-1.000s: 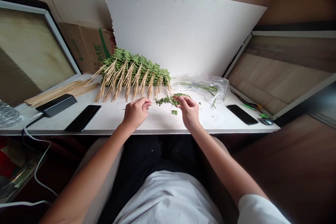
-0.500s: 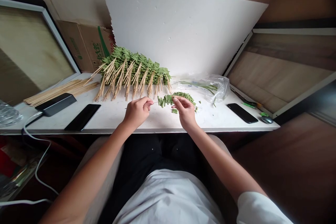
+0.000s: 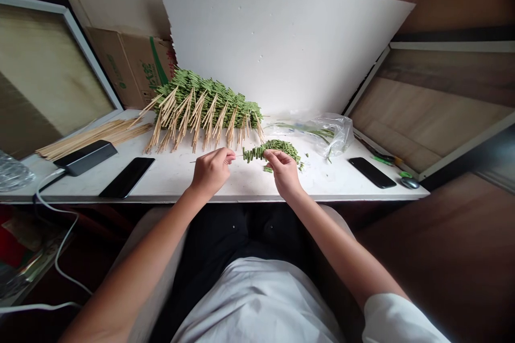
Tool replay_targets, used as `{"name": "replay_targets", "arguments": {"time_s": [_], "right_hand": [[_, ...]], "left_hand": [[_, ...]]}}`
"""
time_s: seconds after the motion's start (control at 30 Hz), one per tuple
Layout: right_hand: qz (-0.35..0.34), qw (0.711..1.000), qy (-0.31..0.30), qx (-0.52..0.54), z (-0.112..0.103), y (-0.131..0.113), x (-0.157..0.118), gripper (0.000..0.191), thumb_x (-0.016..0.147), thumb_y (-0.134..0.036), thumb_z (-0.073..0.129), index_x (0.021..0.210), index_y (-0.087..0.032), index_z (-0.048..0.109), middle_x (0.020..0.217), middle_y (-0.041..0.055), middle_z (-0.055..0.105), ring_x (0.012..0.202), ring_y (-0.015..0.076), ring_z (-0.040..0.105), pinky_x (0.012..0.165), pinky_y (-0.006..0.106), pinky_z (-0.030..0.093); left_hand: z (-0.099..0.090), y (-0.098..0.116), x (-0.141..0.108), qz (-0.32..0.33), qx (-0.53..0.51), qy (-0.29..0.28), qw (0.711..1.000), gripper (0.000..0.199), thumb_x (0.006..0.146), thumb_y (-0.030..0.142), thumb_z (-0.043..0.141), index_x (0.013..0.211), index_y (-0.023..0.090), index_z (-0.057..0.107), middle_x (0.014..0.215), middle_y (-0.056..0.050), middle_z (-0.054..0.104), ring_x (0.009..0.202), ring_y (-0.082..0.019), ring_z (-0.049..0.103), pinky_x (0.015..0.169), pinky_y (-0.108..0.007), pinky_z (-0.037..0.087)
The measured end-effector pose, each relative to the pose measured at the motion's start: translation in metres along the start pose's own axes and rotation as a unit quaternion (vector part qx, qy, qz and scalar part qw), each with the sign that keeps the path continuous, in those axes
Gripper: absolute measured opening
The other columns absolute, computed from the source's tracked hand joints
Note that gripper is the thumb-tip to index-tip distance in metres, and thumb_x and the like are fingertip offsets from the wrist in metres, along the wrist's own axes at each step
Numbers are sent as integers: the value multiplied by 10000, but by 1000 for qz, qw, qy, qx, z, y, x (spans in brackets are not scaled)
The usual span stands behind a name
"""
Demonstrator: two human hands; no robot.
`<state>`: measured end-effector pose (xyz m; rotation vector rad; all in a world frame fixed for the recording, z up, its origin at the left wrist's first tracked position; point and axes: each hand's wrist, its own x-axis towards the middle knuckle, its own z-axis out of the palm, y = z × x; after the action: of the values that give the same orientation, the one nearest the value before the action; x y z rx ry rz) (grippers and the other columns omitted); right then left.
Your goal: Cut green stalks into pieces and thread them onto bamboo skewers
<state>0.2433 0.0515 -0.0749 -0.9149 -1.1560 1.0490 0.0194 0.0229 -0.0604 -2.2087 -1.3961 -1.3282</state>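
Note:
My left hand (image 3: 211, 172) is closed around a thin bamboo skewer (image 3: 238, 156), whose other end pokes out to the left of the fist. Along the skewer sits a row of short green bean pieces (image 3: 252, 155), threaded crosswise. At the row's right end, my right hand (image 3: 285, 170) pinches a bean piece between thumb and fingers; the fingers partly hide it. Just behind the right hand lies a heap of cut bean pieces (image 3: 285, 146) on the white table (image 3: 169, 182). Farther back, a big stack of filled bean skewers (image 3: 209, 94) has its bare stick ends pointing toward me.
Loose bamboo skewers (image 3: 92, 136) lie at left beside a black device (image 3: 85, 157) and a phone (image 3: 127, 178). On the right are a clear plastic bag (image 3: 340, 136) with long green stalks and another phone (image 3: 372, 172). A white foam board (image 3: 281, 37) stands behind.
The threaded bean row has tilted slightly and sits a little closer to my right fingers. Both hands stay in nearly the same place, and the view has shifted slightly.

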Motion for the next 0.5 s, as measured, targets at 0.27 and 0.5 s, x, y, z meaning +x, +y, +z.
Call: {"name": "replay_targets", "arguments": {"time_s": [0.27,0.5], "right_hand": [[-72,976,-111,-176,-33,-11,31,389,931,-615,711,992,-261,859,1047,66,834,992,251,744,831,368,571],[-107,931,-157,-311,-66,14,51,285,611,-492,1004,667,-282,820,701,45,788,709,258,710,881,461,592]], "left_hand": [[-2,-20,6,-99,-22,-21,995,155,989,183,572,950,211,720,770,-31,768,711,-216,708,692,-300,492],[1,-30,7,-134,-41,-50,989,147,984,209,582,947,216,724,766,-34,766,712,-223,696,698,-308,487]]}}
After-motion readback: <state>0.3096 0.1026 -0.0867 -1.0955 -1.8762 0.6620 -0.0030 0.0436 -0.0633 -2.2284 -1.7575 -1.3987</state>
